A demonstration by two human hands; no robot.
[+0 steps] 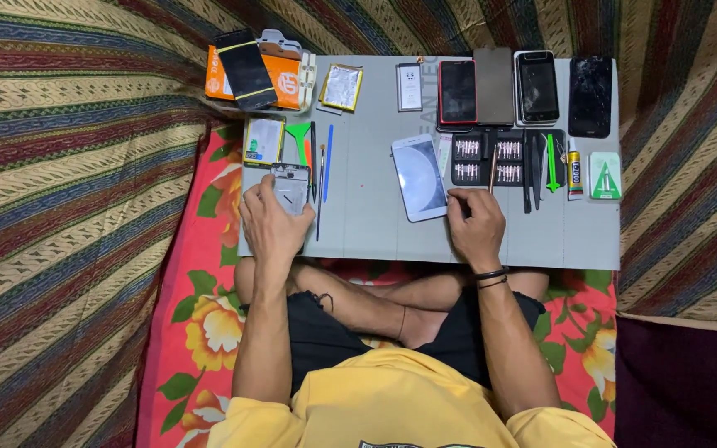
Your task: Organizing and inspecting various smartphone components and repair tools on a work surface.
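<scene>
The opened silver phone frame [291,187] lies at the left edge of the grey work mat [367,224], with the left hand [271,224] resting on it, fingers curled over its lower part. The right hand [475,228] is closed around a thin brown-handled screwdriver [493,170], whose shaft points up toward the black screwdriver-bit tray [487,159]. Just left of that hand lies a white phone panel [419,177], face up and apart from the frame.

Status: the phone appears already taken apart, frame and panel lying separately; whether screws remain in the frame cannot be told at this distance. Nothing shows reassembly.

Beside the frame lie a green plastic pry tool [299,133], a blue spudger [328,162] and a flat silver battery [341,86]. Along the mat's far edge stand several other phones, including a red-cased phone [457,91] and a black phone with cracked glass [591,95]. A small glue tube [574,172] lies right.
</scene>
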